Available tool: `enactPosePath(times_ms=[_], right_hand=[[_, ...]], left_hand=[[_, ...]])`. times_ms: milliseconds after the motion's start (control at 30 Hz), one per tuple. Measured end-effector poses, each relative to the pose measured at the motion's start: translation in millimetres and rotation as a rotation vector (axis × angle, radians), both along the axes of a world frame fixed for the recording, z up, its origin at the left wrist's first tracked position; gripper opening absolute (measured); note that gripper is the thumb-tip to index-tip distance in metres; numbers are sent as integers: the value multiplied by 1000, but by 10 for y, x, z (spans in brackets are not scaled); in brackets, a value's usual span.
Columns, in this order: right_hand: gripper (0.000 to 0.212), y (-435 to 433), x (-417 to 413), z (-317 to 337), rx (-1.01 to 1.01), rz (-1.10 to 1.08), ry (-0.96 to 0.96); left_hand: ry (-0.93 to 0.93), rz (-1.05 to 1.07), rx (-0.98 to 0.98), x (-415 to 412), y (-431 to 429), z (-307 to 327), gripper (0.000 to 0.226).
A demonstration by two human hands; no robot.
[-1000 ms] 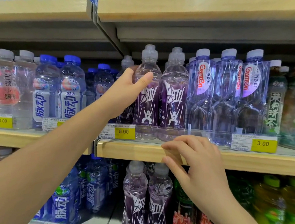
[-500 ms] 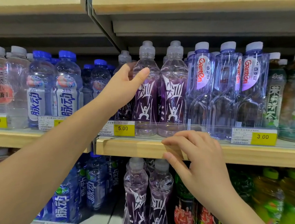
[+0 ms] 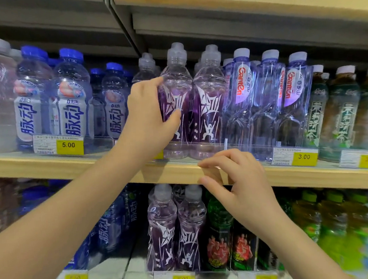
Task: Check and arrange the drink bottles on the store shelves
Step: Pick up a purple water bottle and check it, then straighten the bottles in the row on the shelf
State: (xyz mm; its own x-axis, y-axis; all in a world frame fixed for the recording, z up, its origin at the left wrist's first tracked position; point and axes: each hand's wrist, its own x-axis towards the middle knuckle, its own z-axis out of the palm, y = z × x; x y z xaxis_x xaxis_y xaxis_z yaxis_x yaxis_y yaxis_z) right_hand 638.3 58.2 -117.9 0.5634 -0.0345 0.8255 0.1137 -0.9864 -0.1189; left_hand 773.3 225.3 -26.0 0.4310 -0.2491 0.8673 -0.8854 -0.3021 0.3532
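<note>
Reaching up in the head view, my left hand [image 3: 148, 120] grasps a purple-sleeved clear plastic bottle [image 3: 178, 82] with a pale grey domed cap. My thumb lies across the front of its label, and my fingers wrap out of sight round its left and far side. The bottle stands upright at the near edge of a pale wooden shelf [image 3: 314, 178], behind a low clear plastic rail [image 3: 251, 144]. It touches an identical twin bottle [image 3: 211, 102] on its right. Its shoulder is see-through with a faint lilac tint. Its waist narrows under a dark purple sleeve printed with jagged white lettering and a small leaping figure.

I judge it full, so moderately heavy, with thin walls that would dent under a hard squeeze and a glossy sleeve that may slip. The narrowed waist, where I have it, seems the surest hold; the cap looks too small to steer it by.

My right hand [image 3: 241, 185] is lower, its fingers loosely curled and its fingertips resting on the shelf's front edge, clasping nothing I can make out.

Right of the twin stand clear water bottles with red lettering [image 3: 241, 90]. To the left stand blue-capped bottles [image 3: 72, 99] above a yellow price tag [image 3: 69, 145] reading 5.00. More purple bottles [image 3: 163, 229] stand on the shelf below.
</note>
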Motion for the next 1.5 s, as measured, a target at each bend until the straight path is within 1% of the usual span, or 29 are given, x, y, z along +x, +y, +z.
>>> enactPosePath(times_ms=[100, 167, 267, 333, 433, 633, 733, 833, 933, 1100, 1233, 1333, 1500], right_hand=[[19, -28, -61, 21, 63, 43, 0], [13, -83, -143, 44, 68, 47, 5], [10, -263, -348, 66, 65, 53, 16], [15, -446, -550, 61, 60, 67, 31], [21, -781, -927, 46, 38, 64, 60], [34, -1577, -1722, 90, -8, 18, 194], [36, -1958, -2060, 155, -5, -21, 246], [35, -2270, -2332, 215, -1, -68, 299], [34, -2508, -2519, 252, 16, -98, 318], [44, -2793, -2726, 255, 39, -125, 327], [44, -2960, -2861, 275, 40, -171, 327], [38, -3102, -2960, 325, 31, -219, 348], [41, -3454, -3112, 378, 39, -243, 327]], left_hand=[[-188, -25, 101, -237, -32, -241, 55], [-240, -56, 162, -381, -84, -356, 46], [-262, -93, 248, -572, -171, -457, 34], [-260, -79, 325, -702, -234, -489, 34], [-209, -55, 424, -989, -394, -505, 38], [-188, -61, 455, -1684, -1053, -488, 22], [-159, -55, 490, -1956, -1421, -480, 22], [-135, -28, 550, -2191, -1738, -455, 27], [-133, -30, 577, -2372, -2004, -442, 29], [-151, -61, 615, -2551, -2428, -454, 31], [-169, -116, 645, -2582, -2727, -428, 28], [-188, -155, 624, -2587, -2924, -385, 27], [-182, -203, 577, -2702, -3270, -374, 26]])
